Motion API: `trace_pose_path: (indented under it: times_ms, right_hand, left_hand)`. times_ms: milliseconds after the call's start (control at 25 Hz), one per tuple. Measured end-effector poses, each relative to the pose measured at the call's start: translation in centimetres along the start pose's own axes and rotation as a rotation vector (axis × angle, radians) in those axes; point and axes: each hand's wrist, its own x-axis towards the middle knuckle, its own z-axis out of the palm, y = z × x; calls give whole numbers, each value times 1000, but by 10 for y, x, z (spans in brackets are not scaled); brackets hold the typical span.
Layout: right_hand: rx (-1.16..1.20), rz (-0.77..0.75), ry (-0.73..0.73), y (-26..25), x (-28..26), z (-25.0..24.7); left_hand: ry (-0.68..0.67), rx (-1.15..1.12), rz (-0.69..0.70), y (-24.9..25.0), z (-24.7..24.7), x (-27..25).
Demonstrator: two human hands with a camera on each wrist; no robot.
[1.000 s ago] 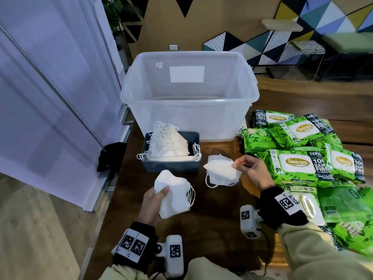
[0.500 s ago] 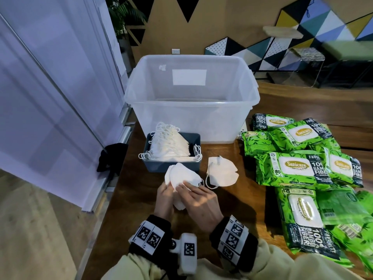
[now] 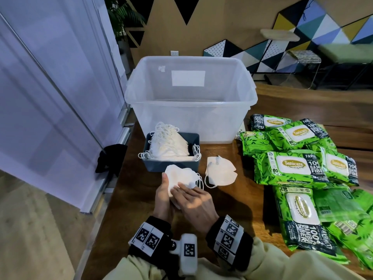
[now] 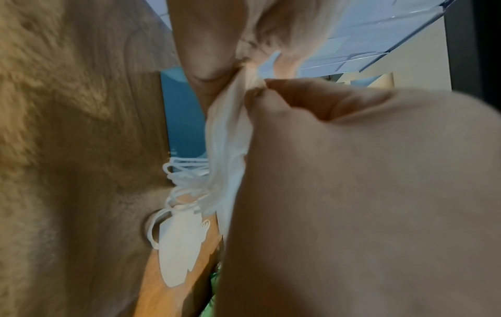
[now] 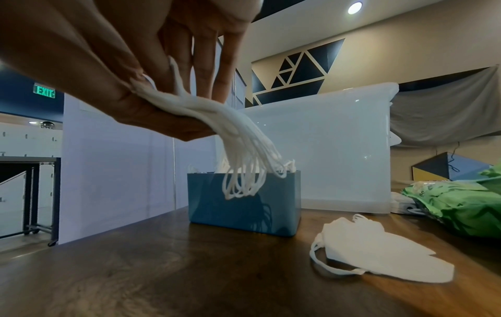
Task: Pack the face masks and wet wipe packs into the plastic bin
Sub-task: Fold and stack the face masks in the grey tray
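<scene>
A stack of white face masks is held just above the table in front of a blue box. My left hand grips the stack's left edge. My right hand lies over it, and the right wrist view shows the right hand pinching the stack between thumb and fingers, ear loops dangling. A few loose masks lie to the right. The blue box holds several more masks. The clear plastic bin stands behind it. Green wet wipe packs are piled at the right.
The wooden table ends at its left edge beside a white partition. A black cloth hangs at that edge. A chair and stool stand beyond the table.
My right hand left the loose masks on the table and came left onto the stack that my left hand holds. The stack now sits closer to the blue box.
</scene>
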Motion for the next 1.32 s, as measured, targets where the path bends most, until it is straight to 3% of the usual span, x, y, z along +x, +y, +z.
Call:
trace_pose_path:
  times_ms: [120,200,280,320,400,480,520,600,840,960,1080,1200,1320]
  right_hand:
    - [6,-23,3,-3,2,-1]
    - [146,-39,37,-1,1,-2]
    - [324,43,69,13,0,-3]
    - [392,177,77,27,-1,-3]
    - [442,612,4,75,-9,2]
    - [308,1041,-197,134,-21,11]
    - [237,1176,-324,156,-28,15]
    - [179,1300,-516,183,-34,24]
    - [48,1182,-655,191,-30,31]
    - [274,1176,-470,182,-29,16]
    - [485,931,-307,157,-24,-18]
    - [682,812,-267,128,-15,-52]
    - [792,806,-264,112,-10,-75]
  left_hand:
    - [38,135,80,-2,-5,0]
    - [65,179,125,-3,-14,3]
    - [72,178,139,2,-20,4]
    - [78,174,133,7,-21,4]
    - [90,164,130,15,-24,5]
    - [102,164,121,19,-28,7]
    - [101,171,112,19,-30,7]
    - [95,193,81,19,-31,9]
    - [-25,217,53,19,-27,12]
    - [-85,209,64,22,-26,12]
    - [-129,206,65,25,-26,12]
    - [-139,245,51,28,-21,12]
    - [-184,259,59,29,-17,10]
